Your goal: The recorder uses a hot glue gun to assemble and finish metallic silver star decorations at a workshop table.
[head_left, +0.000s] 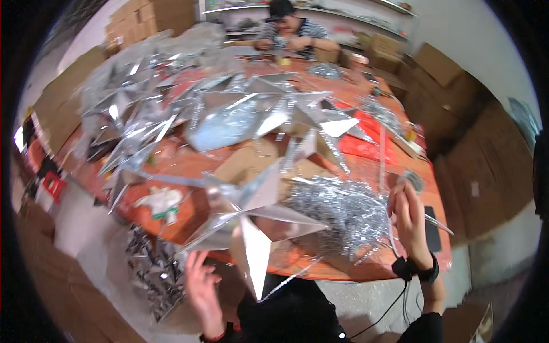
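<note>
A large silver foil star point(246, 214) with long pointed spikes lies at the near edge of the orange table point(189, 163), one spike pointing down toward me. My left hand point(201, 286) is just below and left of it, fingers spread, holding nothing. My right hand point(409, 214) is raised at the right of a heap of silver tinsel point(337, 211), its fingers pinched on a small tuft of tinsel point(413, 180) with thin strands trailing down. Both wrists wear dark bands.
More silver stars point(143, 97) are piled over the left and middle of the table, and others lie on the floor point(154, 268). Red sheets point(366, 137) and a black phone point(433, 228) lie at right. Another person point(291, 31) sits at the far end. Cardboard boxes point(457, 103) line the walls.
</note>
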The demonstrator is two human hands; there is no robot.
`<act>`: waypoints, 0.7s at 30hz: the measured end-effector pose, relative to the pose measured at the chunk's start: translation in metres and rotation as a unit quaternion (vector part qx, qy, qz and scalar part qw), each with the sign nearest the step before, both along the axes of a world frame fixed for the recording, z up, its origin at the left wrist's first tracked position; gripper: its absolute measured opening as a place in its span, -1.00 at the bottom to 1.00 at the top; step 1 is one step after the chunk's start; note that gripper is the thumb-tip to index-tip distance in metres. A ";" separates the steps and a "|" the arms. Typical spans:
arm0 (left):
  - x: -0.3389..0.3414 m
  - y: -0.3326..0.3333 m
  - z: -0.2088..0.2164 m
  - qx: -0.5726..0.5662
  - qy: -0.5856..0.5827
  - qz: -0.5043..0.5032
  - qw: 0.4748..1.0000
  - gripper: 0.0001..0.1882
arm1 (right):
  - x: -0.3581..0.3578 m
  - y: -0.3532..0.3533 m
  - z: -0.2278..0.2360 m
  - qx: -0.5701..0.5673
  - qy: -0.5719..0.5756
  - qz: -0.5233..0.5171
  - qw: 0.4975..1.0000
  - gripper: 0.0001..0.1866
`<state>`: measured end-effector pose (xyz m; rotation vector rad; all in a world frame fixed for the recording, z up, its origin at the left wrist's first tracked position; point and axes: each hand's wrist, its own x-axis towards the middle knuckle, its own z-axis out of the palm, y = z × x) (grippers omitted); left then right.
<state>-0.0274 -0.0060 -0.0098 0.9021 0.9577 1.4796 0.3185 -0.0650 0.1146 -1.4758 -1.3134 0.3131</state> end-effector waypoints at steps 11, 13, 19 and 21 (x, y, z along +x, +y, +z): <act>-0.008 -0.026 0.004 -0.049 0.122 -0.191 0.973 -0.63 | 0.150 -0.068 -0.052 -0.200 -0.387 -0.277 0.856 -0.65; -0.008 -0.030 -0.004 -0.048 0.038 -0.316 0.947 -0.58 | 0.120 -0.062 -0.052 -0.286 -0.353 -0.321 0.831 -0.61; 0.028 -0.020 0.014 0.022 -0.042 -0.479 0.876 -0.64 | 0.106 -0.106 -0.089 -0.194 -0.390 -0.295 0.851 -0.59; 0.029 -0.021 -0.001 0.036 -0.088 -0.519 0.849 -0.62 | 0.120 -0.108 -0.090 -0.263 -0.242 -0.275 0.893 -0.62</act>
